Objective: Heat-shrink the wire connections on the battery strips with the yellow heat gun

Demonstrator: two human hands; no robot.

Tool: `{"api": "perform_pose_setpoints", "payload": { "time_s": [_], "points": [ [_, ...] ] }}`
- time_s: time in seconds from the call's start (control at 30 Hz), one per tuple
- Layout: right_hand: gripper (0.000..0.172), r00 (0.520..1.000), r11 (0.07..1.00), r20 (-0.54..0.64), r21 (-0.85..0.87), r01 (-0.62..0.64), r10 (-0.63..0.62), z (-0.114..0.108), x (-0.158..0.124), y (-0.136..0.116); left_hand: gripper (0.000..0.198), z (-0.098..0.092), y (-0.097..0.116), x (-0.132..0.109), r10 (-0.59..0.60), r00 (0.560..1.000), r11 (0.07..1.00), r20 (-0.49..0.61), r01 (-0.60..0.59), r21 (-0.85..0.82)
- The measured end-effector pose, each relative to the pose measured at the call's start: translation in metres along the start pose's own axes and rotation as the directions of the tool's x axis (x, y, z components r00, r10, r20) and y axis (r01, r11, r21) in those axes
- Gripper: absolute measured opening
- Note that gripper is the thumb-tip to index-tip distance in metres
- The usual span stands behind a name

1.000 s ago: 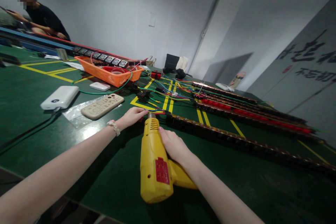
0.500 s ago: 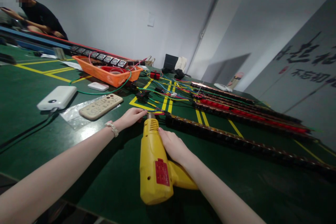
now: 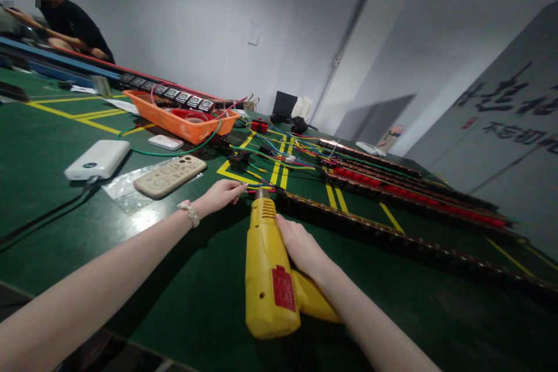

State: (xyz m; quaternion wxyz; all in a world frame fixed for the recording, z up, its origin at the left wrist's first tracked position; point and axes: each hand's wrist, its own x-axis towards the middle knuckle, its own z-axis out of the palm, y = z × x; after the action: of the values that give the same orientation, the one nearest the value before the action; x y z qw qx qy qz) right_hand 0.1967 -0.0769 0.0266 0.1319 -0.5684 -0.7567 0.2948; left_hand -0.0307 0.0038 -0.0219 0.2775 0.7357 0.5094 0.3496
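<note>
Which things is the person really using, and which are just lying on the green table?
In use: yellow plastic heat gun in the right hand; thin coloured wires by the left hand; long black strip beside them.
Lying about: white power bank; beige remote control; orange plastic tray.

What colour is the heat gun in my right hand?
The heat gun is yellow with a red side panel; head view.

Dark Chinese lettering (image 3: 514, 131) on grey wall panel (image 3: 488, 186), far right of and beyond both hands: smaller lower line reads 不忘初, rest cut by frame edge. Larger upper line too smeared to read. Red label (image 3: 283, 289) on heat gun (image 3: 264, 256) in right hand (image 3: 304, 248): print illegible. Keys of remote (image 3: 170, 175), left of left hand (image 3: 220, 194): unreadable.
</note>
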Motion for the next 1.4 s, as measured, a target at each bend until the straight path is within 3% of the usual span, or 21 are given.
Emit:
{"api": "perform_pose_setpoints", "payload": {
  "time_s": [0.13, 0.4, 0.6, 1.03, 1.27, 1.4],
  "points": [
    [0.060, 0.996, 0.997, -0.043, -0.003, -0.080, 0.079, -0.008, -0.002, 0.011, 0.054, -0.001, -0.001, 0.000, -0.016, 1.000, 1.000, 0.005, 0.016, 0.001],
    [0.062, 0.994, 0.995, -0.047, -0.004, -0.098, 0.098, -0.011, -0.003, 0.018, 0.053, -0.001, -0.002, -0.001, -0.009, 1.000, 0.999, -0.013, 0.008, -0.043],
    [0.063, 0.993, 0.995, -0.058, -0.008, -0.101, 0.101, -0.010, 0.000, 0.018, 0.054, 0.003, -0.008, 0.005, -0.035, 0.998, 0.999, -0.046, 0.036, 0.014],
    [0.064, 0.997, 0.994, 0.017, -0.078, 0.080, -0.079, 0.016, 0.012, -0.014, 0.052, 0.006, -0.009, 0.006, -0.047, 0.997, 0.998, -0.056, 0.045, -0.050],
    [0.064, 0.997, 0.997, 0.011, -0.030, 0.078, -0.078, 0.014, 0.008, -0.013, 0.053, 0.005, -0.005, 0.002, -0.053, 0.998, 0.990, -0.018, 0.050, -0.130],
    [0.064, 0.999, 0.999, 0.014, -0.011, 0.048, -0.048, 0.008, 0.007, -0.004, 0.053, 0.003, -0.003, 0.001, -0.041, 0.999, 0.996, -0.025, 0.039, -0.075]
  ]
}}
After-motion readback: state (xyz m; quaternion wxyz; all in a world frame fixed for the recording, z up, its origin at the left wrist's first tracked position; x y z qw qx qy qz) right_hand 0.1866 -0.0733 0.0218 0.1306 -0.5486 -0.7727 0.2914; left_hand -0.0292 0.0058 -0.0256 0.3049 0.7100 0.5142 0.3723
